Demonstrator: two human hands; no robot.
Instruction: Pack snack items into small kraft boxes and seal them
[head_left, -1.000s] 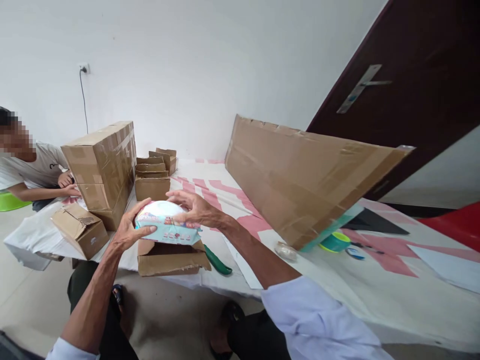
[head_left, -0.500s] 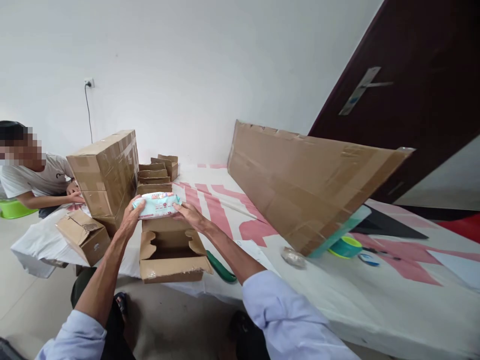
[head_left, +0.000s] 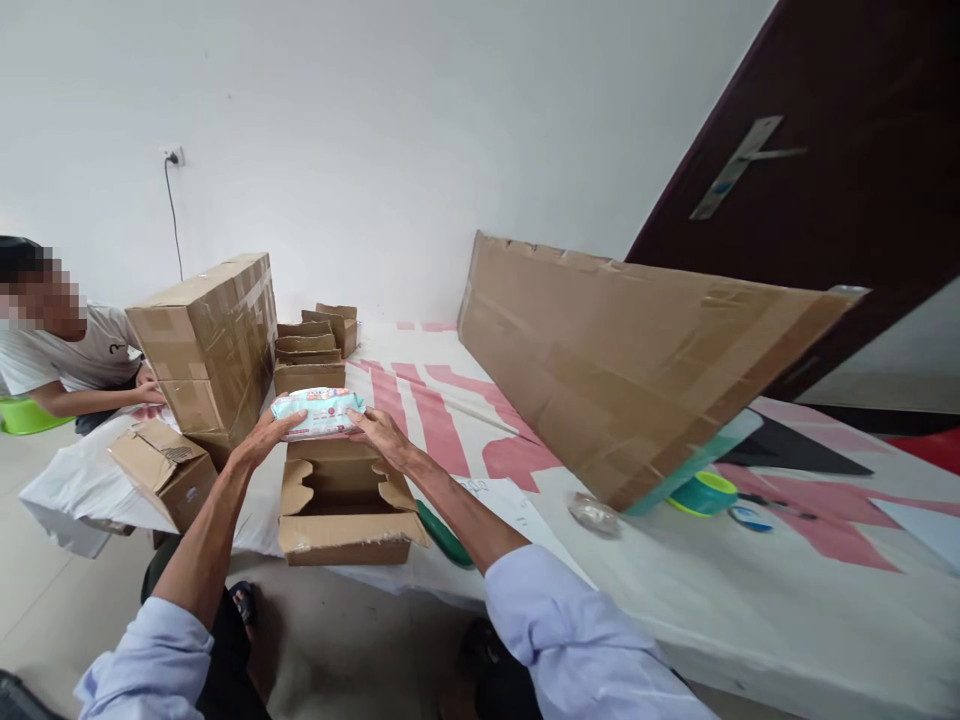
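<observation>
A soft pack of wet wipes, pale turquoise and white with small print, is held level between my two hands. My left hand grips its left end, thumb on the front face. At the right end, my right hand is closed on it in the same way. Just below and in front of the pack stands an open cardboard box at the table's near edge, its front flap folded outward. The inside of the box is dark. A green curved object lies right of the box, partly behind my right forearm.
Taped cartons are stacked at left beside a smaller box. Open boxes stand behind. A large cardboard panel leans at right, near a tape roll and a clear packet. A person sits at far left.
The view has shifted slightly. My left thumb has slid further right across the front of the wipes pack. Both hands still hold it above the box.
</observation>
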